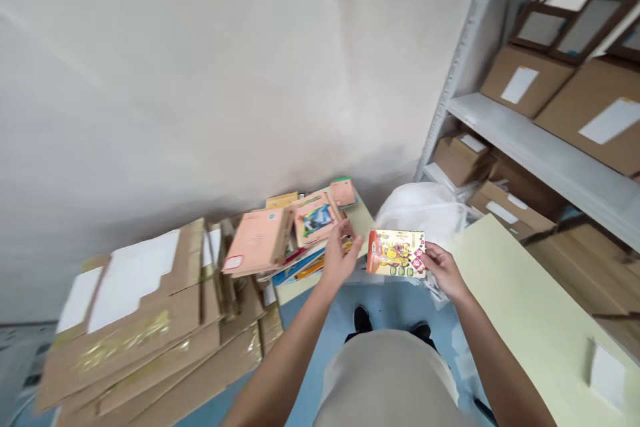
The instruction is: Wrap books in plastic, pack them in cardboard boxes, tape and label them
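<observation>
My right hand (444, 271) grips a small colourful picture book (396, 253) by its right edge and holds it flat in front of me. My left hand (342, 255) hovers just left of the book with its fingers spread, over a messy pile of thin books (305, 233) on a pale table (361, 219). An orange-pink book (257, 240) lies on the left side of that pile.
Flattened cardboard boxes (150, 333) are stacked at the left. A white plastic bag (425, 210) lies behind the book. A pale green tabletop (525, 320) runs along the right, beside grey metal shelves (540, 147) with cardboard cartons. A blue floor shows below.
</observation>
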Demonstrator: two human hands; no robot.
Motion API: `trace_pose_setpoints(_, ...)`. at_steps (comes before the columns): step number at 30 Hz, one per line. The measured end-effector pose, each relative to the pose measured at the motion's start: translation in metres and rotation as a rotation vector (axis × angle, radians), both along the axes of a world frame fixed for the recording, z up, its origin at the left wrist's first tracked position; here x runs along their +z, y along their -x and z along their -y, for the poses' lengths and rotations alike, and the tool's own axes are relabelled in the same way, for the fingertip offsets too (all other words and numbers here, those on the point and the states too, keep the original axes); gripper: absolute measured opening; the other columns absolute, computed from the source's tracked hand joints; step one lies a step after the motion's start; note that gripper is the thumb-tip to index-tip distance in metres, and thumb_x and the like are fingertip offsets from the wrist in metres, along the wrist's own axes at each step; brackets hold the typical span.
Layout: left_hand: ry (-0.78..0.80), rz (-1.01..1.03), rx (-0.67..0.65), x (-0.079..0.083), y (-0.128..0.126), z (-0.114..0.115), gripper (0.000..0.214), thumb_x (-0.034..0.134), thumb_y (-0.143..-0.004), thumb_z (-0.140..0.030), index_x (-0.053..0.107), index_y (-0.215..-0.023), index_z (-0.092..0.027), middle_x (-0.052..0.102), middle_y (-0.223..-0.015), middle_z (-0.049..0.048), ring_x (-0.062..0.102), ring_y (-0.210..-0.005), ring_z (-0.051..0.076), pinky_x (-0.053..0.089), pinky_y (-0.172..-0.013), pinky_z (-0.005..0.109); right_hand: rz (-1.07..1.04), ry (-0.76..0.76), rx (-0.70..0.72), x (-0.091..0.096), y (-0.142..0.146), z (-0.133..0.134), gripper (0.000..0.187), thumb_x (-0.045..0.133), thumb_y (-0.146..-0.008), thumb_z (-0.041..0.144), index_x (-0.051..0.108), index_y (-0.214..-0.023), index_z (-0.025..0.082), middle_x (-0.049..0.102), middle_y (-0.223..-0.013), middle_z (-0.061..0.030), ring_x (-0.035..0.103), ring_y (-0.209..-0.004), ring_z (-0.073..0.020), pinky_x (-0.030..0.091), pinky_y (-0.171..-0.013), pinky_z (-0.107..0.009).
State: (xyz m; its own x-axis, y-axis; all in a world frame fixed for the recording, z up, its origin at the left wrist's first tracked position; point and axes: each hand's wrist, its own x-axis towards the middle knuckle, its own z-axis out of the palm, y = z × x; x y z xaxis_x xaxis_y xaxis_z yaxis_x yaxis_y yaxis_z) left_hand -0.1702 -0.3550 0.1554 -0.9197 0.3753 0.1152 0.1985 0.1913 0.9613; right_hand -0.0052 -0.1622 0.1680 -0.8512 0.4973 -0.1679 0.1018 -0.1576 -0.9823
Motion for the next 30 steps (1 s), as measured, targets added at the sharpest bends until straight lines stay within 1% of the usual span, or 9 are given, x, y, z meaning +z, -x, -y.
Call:
trace_pose_setpoints(2, -0.015, 0.148, -0.260, -0.001, -0.014, -0.039, 0.059, 0.064, -0.077, -0.056, 0.060, -0.121, -0.017, 0.069, -0.106, 0.0104, 0.065, -0.093, 0.023, 0.054, -0.080, 0.036, 0.003, -0.041, 0.000, 0.007, -0.039, -0.029, 0.050, 0.073, -0.073, 0.055, 0.070, -0.111, 0.022, 0.076, -0.097, -0.0069, 0.070, -0.091, -0.0258, 0.056, -0.082, -0.041)
trace_pose_setpoints(5, -0.002, 0.332, -0.615, 0.000, -0.050, -0.096, 0.052, 0.067, -0.073, -0.060, 0.071, -0.103, -0.017, 0.074, -0.088, 0.0065, 0.067, -0.082, 0.021, 0.054, -0.076, 0.034, 0.029, -0.076, -0.021, 0.012, -0.098, -0.068, 0.047, 0.069, -0.077, 0.053, 0.071, -0.113, 0.023, 0.076, -0.098, -0.0054, 0.069, -0.088, -0.0240, 0.056, -0.082, -0.041)
trace_pose_setpoints(8, 0.060, 0.417, -0.814, 0.003, -0.093, -0.144, 0.042, 0.070, -0.070, -0.058, 0.073, -0.079, -0.017, 0.073, -0.075, 0.0043, 0.066, -0.072, 0.020, 0.053, -0.070, 0.031, 0.073, -0.098, -0.129, 0.008, -0.151, -0.101, 0.045, 0.068, -0.078, 0.051, 0.072, -0.111, 0.022, 0.075, -0.091, -0.0034, 0.065, -0.073, -0.0187, 0.055, -0.070, -0.034)
trace_pose_setpoints(11, 0.141, 0.484, -0.944, 0.003, -0.136, -0.185, 0.041, 0.074, -0.067, -0.056, 0.069, -0.069, -0.016, 0.070, -0.068, 0.0028, 0.063, -0.064, 0.016, 0.050, -0.064, 0.028, 0.134, -0.067, -0.355, -0.002, -0.197, -0.125, 0.051, 0.071, -0.072, 0.053, 0.071, -0.110, 0.020, 0.073, -0.082, -0.0021, 0.061, -0.065, -0.0159, 0.050, -0.059, -0.029)
trace_pose_setpoints(15, 0.182, 0.574, -0.954, -0.003, -0.188, -0.229, 0.044, 0.073, -0.067, -0.059, 0.070, -0.078, -0.016, 0.072, -0.072, 0.0039, 0.063, -0.064, 0.016, 0.051, -0.065, 0.028, 0.117, 0.039, -0.712, -0.012, -0.246, -0.142, 0.058, 0.077, -0.063, 0.055, 0.069, -0.107, 0.019, 0.072, -0.089, -0.0054, 0.063, -0.071, -0.0174, 0.052, -0.061, -0.030)
trace_pose_setpoints(17, 0.174, 0.635, -0.928, -0.008, -0.209, -0.245, 0.047, 0.074, -0.066, -0.060, 0.070, -0.082, -0.016, 0.073, -0.076, 0.0050, 0.064, -0.066, 0.016, 0.052, -0.068, 0.029, 0.101, 0.095, -0.842, -0.015, -0.264, -0.144, 0.058, 0.079, -0.061, 0.054, 0.067, -0.107, 0.021, 0.070, -0.096, -0.0054, 0.064, -0.074, -0.0172, 0.054, -0.063, -0.031)
trace_pose_setpoints(20, 0.176, 0.765, -0.929, -0.015, -0.229, -0.262, 0.055, 0.079, -0.059, -0.062, 0.070, -0.086, -0.015, 0.074, -0.082, 0.0069, 0.067, -0.070, 0.017, 0.053, -0.074, 0.031, 0.058, 0.180, -0.989, -0.018, -0.282, -0.145, 0.057, 0.079, -0.060, 0.054, 0.066, -0.107, 0.024, 0.065, -0.087, -0.0010, 0.065, -0.076, -0.0173, 0.056, -0.066, -0.033)
trace_pose_setpoints(24, 0.240, 0.868, -1.010, -0.020, -0.238, -0.275, 0.056, 0.083, -0.054, -0.060, 0.068, -0.084, -0.015, 0.075, -0.086, 0.0075, 0.068, -0.074, 0.017, 0.052, -0.077, 0.031, 0.024, 0.239, -1.078, -0.021, -0.291, -0.148, 0.053, 0.078, -0.061, 0.053, 0.066, -0.103, 0.023, 0.060, -0.076, 0.0020, 0.064, -0.073, -0.0166, 0.056, -0.064, -0.032)
trace_pose_setpoints(30, 0.310, 0.852, -1.051, -0.028, -0.230, -0.288, 0.057, 0.085, -0.050, -0.058, 0.069, -0.084, -0.016, 0.074, -0.084, 0.0065, 0.069, -0.080, 0.019, 0.052, -0.073, 0.028, 0.037, 0.203, -1.087, -0.019, -0.284, -0.157, 0.051, 0.079, -0.060, 0.053, 0.066, -0.099, 0.023, 0.055, -0.075, 0.0030, 0.062, -0.070, -0.0148, 0.056, -0.059, -0.029)
